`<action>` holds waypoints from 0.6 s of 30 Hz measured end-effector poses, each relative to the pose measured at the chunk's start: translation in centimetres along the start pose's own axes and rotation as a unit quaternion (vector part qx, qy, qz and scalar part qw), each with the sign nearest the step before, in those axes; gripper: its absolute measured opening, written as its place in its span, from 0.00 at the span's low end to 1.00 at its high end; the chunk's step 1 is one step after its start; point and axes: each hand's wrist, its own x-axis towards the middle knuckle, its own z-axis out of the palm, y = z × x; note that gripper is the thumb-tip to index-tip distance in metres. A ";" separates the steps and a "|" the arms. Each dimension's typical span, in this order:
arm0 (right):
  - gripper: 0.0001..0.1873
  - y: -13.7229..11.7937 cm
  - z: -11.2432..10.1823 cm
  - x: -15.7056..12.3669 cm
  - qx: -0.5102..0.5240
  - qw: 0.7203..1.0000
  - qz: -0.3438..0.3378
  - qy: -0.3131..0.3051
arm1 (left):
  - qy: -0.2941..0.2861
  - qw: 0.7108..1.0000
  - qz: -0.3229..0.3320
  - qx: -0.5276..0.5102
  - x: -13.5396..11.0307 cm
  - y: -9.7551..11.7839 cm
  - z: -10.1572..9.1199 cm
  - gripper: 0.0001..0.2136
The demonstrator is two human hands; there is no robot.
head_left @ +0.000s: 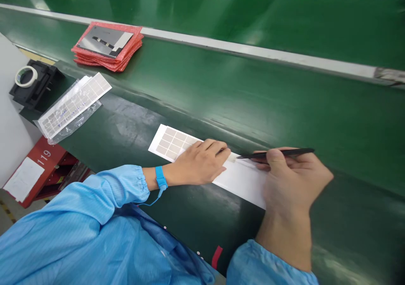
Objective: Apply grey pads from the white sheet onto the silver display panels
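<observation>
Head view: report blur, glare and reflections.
Head view: the right hand is smeared, probably by motion; head view: the left hand and the sheet under it look clearer; head view: pale reflections streak the upper green surface; head view: the plastic bag glints; head view: the bench has a pale patch, glare or wear, I cannot tell.

My tweezers (299, 151) are plain black, and my white sheet (239, 183) carries a grid of pale grey-beige rectangles (173, 143). My sleeves (115, 192) are light blue, my wristband (160, 177) a brighter blue. The workbench (196, 211) is dark green, the pouches (129, 53) red, the tape roll (27, 84) cream.
</observation>
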 end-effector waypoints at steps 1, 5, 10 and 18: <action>0.37 0.0 0.0 0.0 0.002 1.000 0.000 0.000 | 0.002 1.000 -0.001 0.000 0.0 0.0 0.0 0.17; 0.35 0.4 -0.2 0.2 0.003 1.000 -0.016 0.005 | 0.016 1.000 0.001 0.002 -0.1 -0.1 0.3 0.17; 0.33 0.6 -0.3 0.2 -0.016 1.000 -0.014 -0.004 | 0.024 1.000 0.001 0.002 -0.1 0.0 0.4 0.16; 0.31 0.6 0.0 0.0 -0.012 1.000 0.002 0.002 | 0.010 1.000 -0.003 -0.004 -0.1 0.0 0.2 0.16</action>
